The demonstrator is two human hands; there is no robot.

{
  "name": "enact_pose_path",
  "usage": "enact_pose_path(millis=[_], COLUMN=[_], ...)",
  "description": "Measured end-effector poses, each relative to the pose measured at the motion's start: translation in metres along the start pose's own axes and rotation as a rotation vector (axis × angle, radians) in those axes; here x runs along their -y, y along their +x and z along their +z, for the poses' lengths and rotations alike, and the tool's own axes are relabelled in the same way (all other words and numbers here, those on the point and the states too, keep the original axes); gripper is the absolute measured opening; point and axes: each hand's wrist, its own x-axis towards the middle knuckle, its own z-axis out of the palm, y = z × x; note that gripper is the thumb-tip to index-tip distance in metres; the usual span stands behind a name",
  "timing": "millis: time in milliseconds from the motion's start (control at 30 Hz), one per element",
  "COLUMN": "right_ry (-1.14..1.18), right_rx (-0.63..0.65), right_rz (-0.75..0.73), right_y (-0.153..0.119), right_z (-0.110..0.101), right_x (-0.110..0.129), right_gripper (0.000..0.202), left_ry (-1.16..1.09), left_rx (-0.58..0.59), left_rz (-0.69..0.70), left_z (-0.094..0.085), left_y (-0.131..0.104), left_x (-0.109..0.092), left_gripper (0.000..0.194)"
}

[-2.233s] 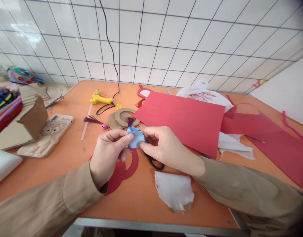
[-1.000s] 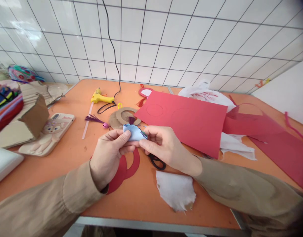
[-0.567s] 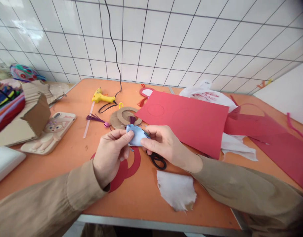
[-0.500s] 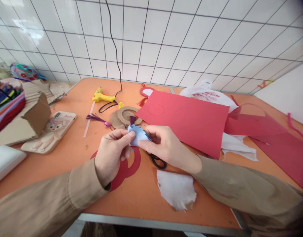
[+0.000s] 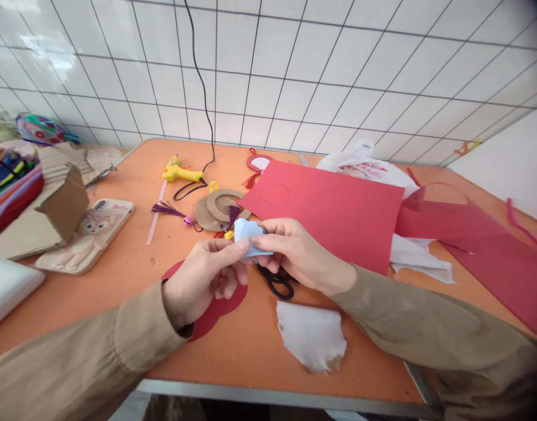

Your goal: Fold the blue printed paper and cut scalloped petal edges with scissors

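Observation:
Between my two hands is a small folded piece of light blue paper or felt [image 5: 246, 231]; which of the two I cannot tell. My left hand [image 5: 207, 269] pinches its lower left edge with thumb and fingers. The thumb and fingers of my right hand [image 5: 294, 251] grip its right side. Below the right hand lie black-handled scissors [image 5: 280, 287], their blades hidden. Red paper cut-outs [image 5: 220, 310] lie partly under my left hand. Closer to me is a ragged white scrap [image 5: 312, 336]. Just beyond the hands sit round cardboard rings [image 5: 209, 210] and a dark purple tassel [image 5: 234, 215].
A yellow glue gun [image 5: 180, 171] with a black cord stands behind, near a glue stick [image 5: 156, 216]. Red sheets [image 5: 333, 210] cover the right side, beside a white plastic bag [image 5: 369, 166]. At left are a phone [image 5: 88, 234], folded cardboard [image 5: 58, 204] and a white case [image 5: 9, 292].
The blue piece has been turned and folded in my fingers, so a smooth face shows instead of its scalloped edge. Both hands have shifted slightly to the right.

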Motion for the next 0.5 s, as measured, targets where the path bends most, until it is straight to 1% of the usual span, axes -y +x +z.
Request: enact_pose_path(millis=[100, 200, 333, 400, 433, 500], right_ry=[0.045, 0.090, 0.094, 0.012, -0.044, -0.157], right_rx=[0.021, 0.061, 0.071, 0.016, -0.044, -0.198], right_rz=[0.051, 0.094, 0.090, 0.028, -0.044, -0.266], right_y=[0.0003, 0.0015, 0.0036, 0.0032, 0.0024, -0.0005], right_z=[-0.0003, -0.0024, -0.0057, -0.0064, -0.0065, -0.0063], right_x=[-0.0006, -0.0031, -0.0050, -0.0043, -0.0036, -0.0023], right_gripper=[0.020, 0.022, 0.043, 0.046, 0.043, 0.029], left_ry=[-0.056, -0.104, -0.135, -0.154, -0.167, -0.200], left_rx=[0.010, 0.001, -0.008, -0.016, -0.018, -0.022], left_rz=[0.000, 0.009, 0.001, -0.001, -0.001, 0.000], left_z=[-0.0013, -0.0019, -0.0019, -0.0019, -0.0019, -0.0018], left_y=[0.0012, 0.0018, 0.0017, 0.0015, 0.0013, 0.0012], left_x=[0.0033, 0.0045, 0.0028, 0.0017, 0.0012, 0.0007], left_gripper=[0.035, 0.028, 0.026, 0.026, 0.026, 0.027])
